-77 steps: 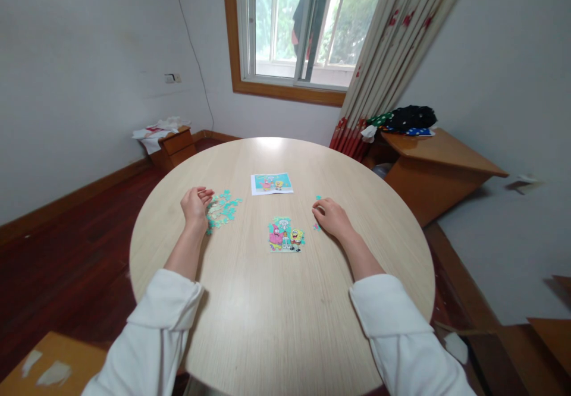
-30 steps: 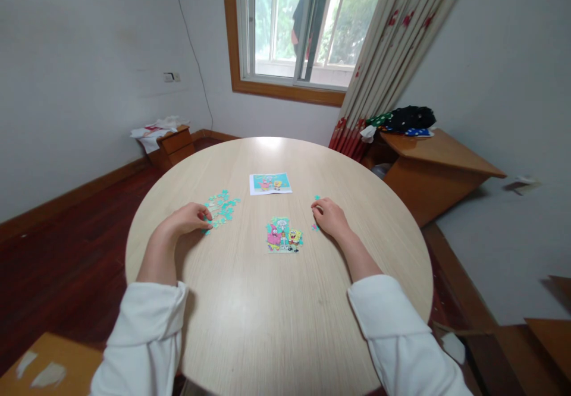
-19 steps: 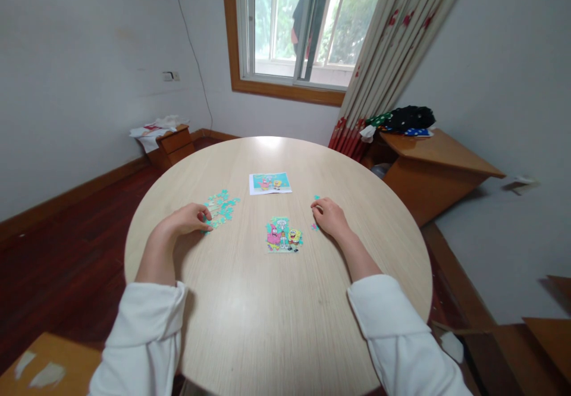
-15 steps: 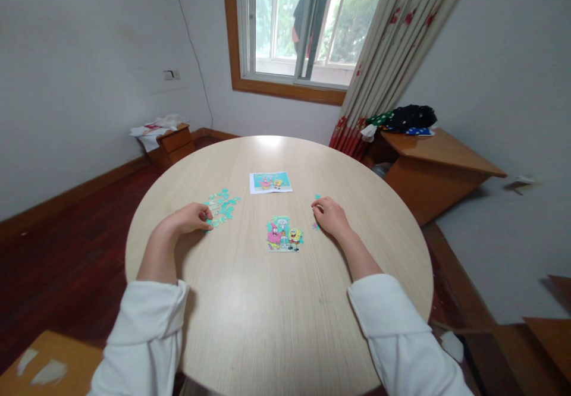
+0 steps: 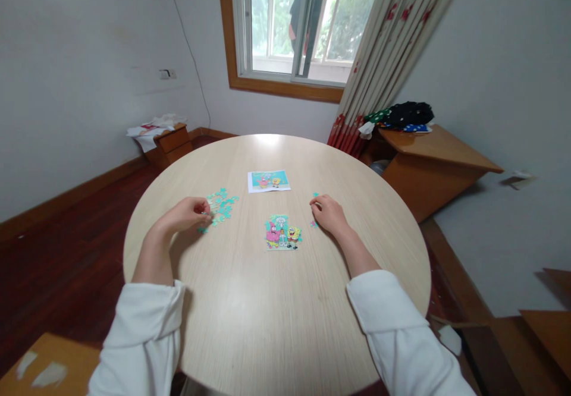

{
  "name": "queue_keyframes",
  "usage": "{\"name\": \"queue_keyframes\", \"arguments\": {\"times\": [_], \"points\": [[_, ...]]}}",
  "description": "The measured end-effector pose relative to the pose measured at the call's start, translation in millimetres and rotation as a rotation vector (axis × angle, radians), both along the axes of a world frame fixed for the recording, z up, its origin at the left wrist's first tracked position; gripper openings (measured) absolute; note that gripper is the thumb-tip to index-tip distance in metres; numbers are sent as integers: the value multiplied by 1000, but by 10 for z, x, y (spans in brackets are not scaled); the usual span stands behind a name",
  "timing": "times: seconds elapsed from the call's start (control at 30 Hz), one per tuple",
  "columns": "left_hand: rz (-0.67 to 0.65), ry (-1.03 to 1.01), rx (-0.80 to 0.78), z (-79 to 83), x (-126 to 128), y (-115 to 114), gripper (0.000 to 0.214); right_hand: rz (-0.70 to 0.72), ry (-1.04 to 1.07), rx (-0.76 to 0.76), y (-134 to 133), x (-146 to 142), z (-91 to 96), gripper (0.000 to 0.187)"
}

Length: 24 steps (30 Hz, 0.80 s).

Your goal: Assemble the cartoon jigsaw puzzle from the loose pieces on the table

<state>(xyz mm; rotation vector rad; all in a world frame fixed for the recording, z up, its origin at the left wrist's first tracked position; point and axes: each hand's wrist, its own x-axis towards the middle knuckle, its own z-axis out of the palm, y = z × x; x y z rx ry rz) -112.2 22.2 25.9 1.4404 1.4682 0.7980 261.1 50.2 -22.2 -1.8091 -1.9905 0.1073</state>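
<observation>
My left hand (image 5: 190,213) is at the near left edge of a spread of loose turquoise puzzle pieces (image 5: 225,204). Its thumb and fingertips pinch what looks like a small pale green piece, mostly covered by the fingers. A partly joined jigsaw puzzle (image 5: 281,233) with pink, white and yellow cartoon figures lies flat between my hands, its right edge uneven. To its right, my right hand (image 5: 329,213) rests on the table, fingers loosely bent, with nothing visible in them. Beside those fingers lie a pink-and-turquoise piece (image 5: 314,224) and a turquoise one (image 5: 316,194).
A printed reference picture (image 5: 269,181) lies beyond the puzzle on the round wooden table (image 5: 250,313). Behind are a window, a curtain (image 5: 379,45) and a cabinet piled with cloths (image 5: 408,115). A person (image 5: 300,12) stands outside the glass.
My left hand has drawn slightly left and up at the edge of the loose pieces, uncovering a turquoise piece below its fingers. My right hand stays put; the view has shifted slightly.
</observation>
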Motion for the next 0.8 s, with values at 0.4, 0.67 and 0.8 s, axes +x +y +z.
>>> {"name": "queue_keyframes", "arguments": {"times": [0.4,0.67,0.8], "points": [[77,-365,151,-299,664,183,26,-2,4,3,-8,-5,13,20],[-76,-627,-111,-508,717,262,16,-2,-39,-17,10,-17,8,32],[-13,-696,-157,-488,682,278,13,-35,-88,100,-73,-227,87,42]]}}
